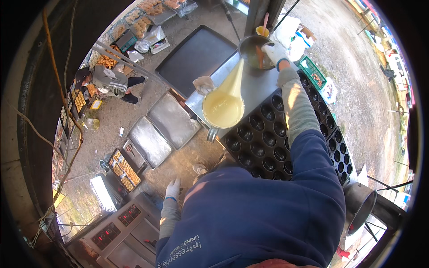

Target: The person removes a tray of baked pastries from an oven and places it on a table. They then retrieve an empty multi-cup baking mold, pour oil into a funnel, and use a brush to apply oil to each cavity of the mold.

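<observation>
My right hand (pixel 276 53), in a white knit glove, reaches over the near side of a round metal pot (pixel 246 60). Its fingertips are at the rim beside a brown utensil (pixel 260 57) inside; which of these they grip cannot be made out. In front of the pot stands a batter pitcher (pixel 223 112), full of pale yellow batter, with a long coated spout (pixel 234 80) rising towards it. A crumpled cloth (pixel 203 85) lies beside the pitcher. My left hand (pixel 173 190), also gloved, hangs low by my side with nothing visible in it. Both stand by a steel worktop (pixel 258 82).
Black moulds with round hollows (pixel 268 139) run along my right side. A dark griddle tray (pixel 197 60) and two metal trays (pixel 172 120) lie ahead and left. A tray of baked pieces (pixel 124 170) and an oven (pixel 120 231) are at left. A person (pixel 112 82) bends over goods farther off.
</observation>
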`<control>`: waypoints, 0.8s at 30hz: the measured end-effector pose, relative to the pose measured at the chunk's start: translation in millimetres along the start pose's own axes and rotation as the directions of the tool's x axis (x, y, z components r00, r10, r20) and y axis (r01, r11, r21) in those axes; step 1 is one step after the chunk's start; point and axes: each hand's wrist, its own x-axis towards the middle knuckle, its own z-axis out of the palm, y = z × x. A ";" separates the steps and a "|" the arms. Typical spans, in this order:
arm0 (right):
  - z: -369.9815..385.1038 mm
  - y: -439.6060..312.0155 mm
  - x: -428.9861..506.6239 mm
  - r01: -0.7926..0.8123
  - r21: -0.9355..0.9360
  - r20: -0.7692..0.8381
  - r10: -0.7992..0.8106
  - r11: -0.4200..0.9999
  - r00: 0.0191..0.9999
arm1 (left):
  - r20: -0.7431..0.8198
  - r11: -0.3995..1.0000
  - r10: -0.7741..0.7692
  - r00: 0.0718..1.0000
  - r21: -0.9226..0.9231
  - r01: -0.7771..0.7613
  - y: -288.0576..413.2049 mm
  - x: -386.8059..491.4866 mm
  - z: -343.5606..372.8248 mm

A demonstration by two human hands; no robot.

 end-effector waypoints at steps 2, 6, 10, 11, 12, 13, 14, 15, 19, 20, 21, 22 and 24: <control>5.9 1.1 1.9 0.076 0.071 -0.019 -0.075 0.995 0.997 | 0.006 1.000 -0.005 1.000 -0.010 0.005 -1.7 2.3 -0.5; 20.2 2.7 11.5 0.131 0.154 0.044 -0.139 0.979 0.989 | 0.018 1.000 -0.014 1.000 0.012 0.014 -7.9 14.5 -2.3; 31.9 7.2 19.4 0.206 0.056 0.052 -0.208 0.977 0.977 | 0.003 1.000 0.005 1.000 0.015 -0.006 -12.3 22.7 -1.2; 33.6 8.7 19.5 0.236 0.071 0.020 -0.238 0.969 0.971 | 0.001 1.000 0.010 1.000 0.017 -0.010 -12.2 23.6 -0.9; 34.8 10.0 19.1 0.267 0.084 -0.012 -0.267 0.960 0.964 | 0.001 1.000 0.015 1.000 0.019 -0.015 -11.6 24.1 -0.5; 35.1 11.5 18.1 0.233 0.093 -0.013 -0.233 0.968 0.972 | 0.002 1.000 0.019 1.000 0.022 -0.019 -10.8 24.2 -0.2; 34.5 12.9 16.6 0.199 0.101 -0.013 -0.198 0.975 0.980 | 0.003 0.999 0.023 1.000 0.024 -0.023 -9.7 24.0 0.1; 33.1 14.1 15.1 0.148 0.106 -0.002 -0.148 0.983 0.989 | 0.004 1.000 0.019 1.000 0.023 -0.019 -8.6 23.9 0.4; 20.1 17.5 11.3 0.067 0.048 0.013 -0.067 0.997 0.998 | 0.003 1.000 -0.002 1.000 0.014 0.002 -6.3 21.9 1.7; 16.1 18.4 11.0 0.073 0.045 0.016 -0.074 0.996 0.997 | 0.003 1.000 -0.007 1.000 0.011 0.007 -6.4 21.4 1.9; 12.2 19.4 10.8 0.069 0.044 0.013 -0.069 0.997 0.998 | 0.003 1.000 -0.010 1.000 0.015 0.010 -6.6 20.8 2.1; 8.7 20.3 10.5 0.076 0.032 0.006 -0.076 0.997 0.997 | 0.002 1.000 -0.013 1.000 0.019 0.013 -7.0 20.3 2.0; 2.3 21.9 10.0 0.050 0.014 -0.011 -0.049 0.999 0.999 | 0.001 1.000 -0.017 1.000 0.022 0.017 -7.7 19.7 1.7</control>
